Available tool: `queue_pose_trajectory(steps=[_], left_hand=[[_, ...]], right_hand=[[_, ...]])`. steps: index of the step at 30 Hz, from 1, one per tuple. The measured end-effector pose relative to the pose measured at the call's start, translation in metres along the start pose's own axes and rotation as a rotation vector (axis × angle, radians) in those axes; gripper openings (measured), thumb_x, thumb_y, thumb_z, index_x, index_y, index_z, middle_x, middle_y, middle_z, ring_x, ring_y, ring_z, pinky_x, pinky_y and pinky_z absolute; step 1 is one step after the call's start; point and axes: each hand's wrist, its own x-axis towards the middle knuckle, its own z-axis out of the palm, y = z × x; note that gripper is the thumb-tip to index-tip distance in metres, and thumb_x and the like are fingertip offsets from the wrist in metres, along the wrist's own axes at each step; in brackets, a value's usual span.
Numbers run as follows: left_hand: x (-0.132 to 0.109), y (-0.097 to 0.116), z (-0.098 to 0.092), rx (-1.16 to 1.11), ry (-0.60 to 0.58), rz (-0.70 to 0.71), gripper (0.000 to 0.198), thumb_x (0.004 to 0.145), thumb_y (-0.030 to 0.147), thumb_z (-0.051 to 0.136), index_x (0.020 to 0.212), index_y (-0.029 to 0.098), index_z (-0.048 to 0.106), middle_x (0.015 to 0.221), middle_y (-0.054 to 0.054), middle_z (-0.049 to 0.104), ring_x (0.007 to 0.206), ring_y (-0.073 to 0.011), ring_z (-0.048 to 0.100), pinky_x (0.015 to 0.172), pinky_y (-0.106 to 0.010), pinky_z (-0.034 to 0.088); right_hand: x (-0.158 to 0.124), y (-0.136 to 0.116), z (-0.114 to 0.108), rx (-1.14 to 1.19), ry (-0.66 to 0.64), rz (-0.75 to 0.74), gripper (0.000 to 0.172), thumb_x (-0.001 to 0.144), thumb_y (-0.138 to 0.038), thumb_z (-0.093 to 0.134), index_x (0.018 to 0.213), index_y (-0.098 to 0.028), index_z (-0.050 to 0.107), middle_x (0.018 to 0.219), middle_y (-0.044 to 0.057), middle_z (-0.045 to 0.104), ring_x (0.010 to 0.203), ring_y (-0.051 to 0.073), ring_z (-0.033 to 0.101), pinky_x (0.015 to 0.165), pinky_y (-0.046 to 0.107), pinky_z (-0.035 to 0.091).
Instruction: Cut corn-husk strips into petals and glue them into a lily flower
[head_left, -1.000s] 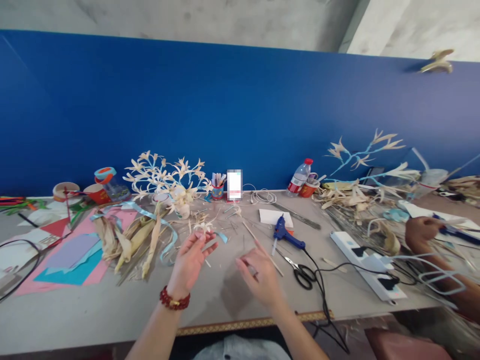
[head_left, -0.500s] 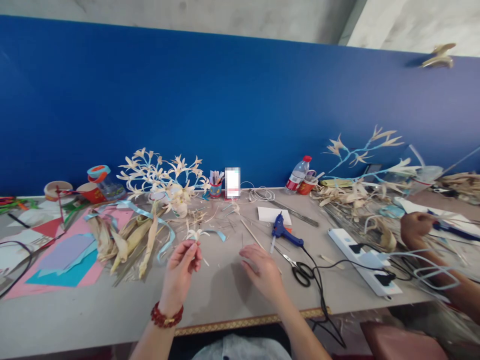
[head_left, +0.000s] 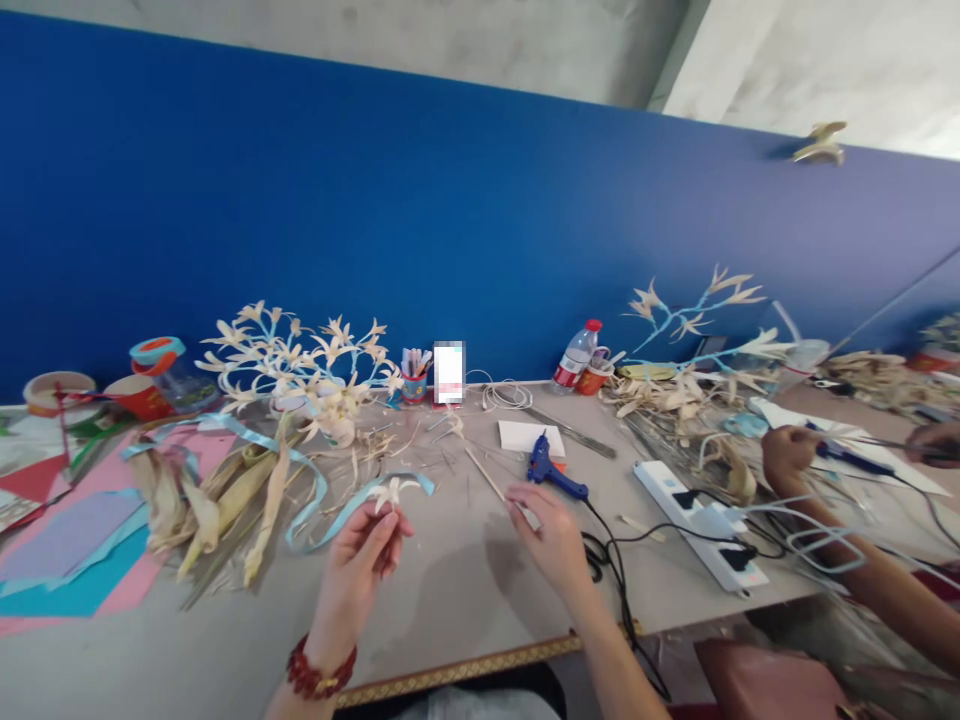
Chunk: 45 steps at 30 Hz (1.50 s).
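My left hand point(head_left: 367, 545), with a red bead bracelet at the wrist, pinches a small pale flower point(head_left: 393, 493) upright over the table. A light blue ribbon point(head_left: 311, 515) curves behind it. My right hand point(head_left: 551, 530) is low over the table, its fingers drawn together; what lies between them is too small to tell. Its fingertips are at the lower end of a thin pale stick point(head_left: 486, 472). Just behind this hand lies a blue glue gun point(head_left: 544, 462). Black scissor handles point(head_left: 596, 556) show partly past the hand, which hides the rest.
Flower branches point(head_left: 300, 365), a pen cup point(head_left: 415, 385), a phone point(head_left: 450, 372) and a bottle point(head_left: 577, 355) stand along the blue partition. Dry husks point(head_left: 247, 480) and coloured paper lie left. At right are a power strip point(head_left: 697, 530), cables and another person's hands point(head_left: 787, 455).
The view has shifted, moving most things leftward. My right hand has come down beside the stick and scissors, and its spread fingers have drawn together. My left hand still holds the flower.
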Motion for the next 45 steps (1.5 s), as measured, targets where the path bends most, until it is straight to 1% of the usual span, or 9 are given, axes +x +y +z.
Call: queue_pose_trajectory(steps=[3,8,13,19,23,28,32,37,45], left_hand=[[0.001,-0.002,-0.001,-0.008,-0.022,0.031,0.022,0.076,0.031,0.072,0.087,0.018,0.059,0.073,-0.001,0.069,0.050,-0.0068,0.050,0.046,-0.018,0.038],[0.005,-0.005,0.006,0.001,-0.036,0.047,0.023,0.074,0.033,0.074,0.083,0.017,0.060,0.077,-0.001,0.067,0.049,-0.0072,0.051,0.046,-0.021,0.041],[0.006,-0.005,0.013,0.079,-0.051,0.062,0.023,0.074,0.035,0.074,0.080,0.017,0.061,0.069,0.002,0.060,0.048,-0.0074,0.051,0.047,-0.021,0.042],[0.005,-0.004,0.009,0.095,-0.050,0.078,0.021,0.075,0.034,0.073,0.083,0.018,0.062,0.072,0.002,0.062,0.050,-0.0080,0.053,0.051,-0.022,0.043],[0.006,-0.004,0.009,0.095,-0.058,0.088,0.020,0.077,0.033,0.072,0.084,0.018,0.062,0.070,0.001,0.063,0.052,-0.0090,0.055,0.053,-0.023,0.045],[0.004,-0.003,0.015,0.059,-0.057,0.065,0.022,0.076,0.034,0.073,0.083,0.017,0.061,0.069,0.001,0.063,0.052,-0.0093,0.055,0.052,-0.022,0.044],[0.004,-0.001,0.019,0.007,-0.067,0.023,0.020,0.077,0.032,0.072,0.081,0.017,0.060,0.069,0.001,0.062,0.051,-0.0083,0.054,0.051,-0.022,0.043],[0.003,0.002,0.026,-0.059,-0.073,-0.006,0.019,0.079,0.033,0.070,0.081,0.018,0.058,0.072,0.001,0.063,0.051,-0.0086,0.055,0.052,-0.022,0.043],[0.001,0.003,0.035,0.005,-0.075,0.046,0.019,0.082,0.033,0.067,0.080,0.018,0.056,0.068,0.001,0.062,0.049,-0.0094,0.057,0.051,-0.023,0.045]], right_hand=[[0.009,0.034,-0.021,-0.230,0.018,0.089,0.024,0.093,-0.029,0.046,0.097,-0.017,0.068,0.106,0.012,0.068,0.100,0.026,0.062,0.090,0.041,0.048],[0.022,0.083,-0.040,-0.567,-0.216,0.279,0.038,0.084,-0.023,0.054,0.118,-0.009,0.060,0.124,0.019,0.057,0.110,0.032,0.054,0.095,0.043,0.042],[0.036,0.103,-0.030,-0.534,-0.329,0.237,0.050,0.072,-0.016,0.059,0.122,-0.010,0.057,0.137,0.018,0.048,0.121,0.031,0.047,0.101,0.038,0.036],[0.049,0.108,-0.027,-0.454,-0.408,0.184,0.034,0.071,-0.022,0.059,0.103,-0.011,0.063,0.114,0.017,0.062,0.106,0.028,0.056,0.093,0.033,0.039],[0.055,0.112,-0.035,-0.393,-0.391,0.211,0.027,0.075,-0.026,0.056,0.099,-0.013,0.062,0.091,0.012,0.067,0.087,0.026,0.061,0.079,0.032,0.042],[0.059,0.119,-0.048,-0.263,-0.253,0.252,0.036,0.078,-0.031,0.049,0.109,-0.014,0.057,0.097,0.013,0.067,0.087,0.028,0.061,0.078,0.036,0.045],[0.050,0.097,-0.048,-0.053,-0.098,0.236,0.041,0.086,-0.033,0.031,0.115,-0.015,0.053,0.096,0.013,0.065,0.076,0.024,0.061,0.069,0.036,0.049],[0.015,0.017,-0.028,0.594,-0.131,0.243,0.035,0.090,-0.041,0.040,0.105,-0.017,0.060,0.056,-0.001,0.052,0.046,0.015,0.048,0.045,0.026,0.041],[-0.004,-0.075,-0.016,0.433,-0.212,-0.075,0.017,0.080,-0.027,0.049,0.092,-0.022,0.061,0.074,0.005,0.066,0.060,0.018,0.061,0.056,0.028,0.049]])
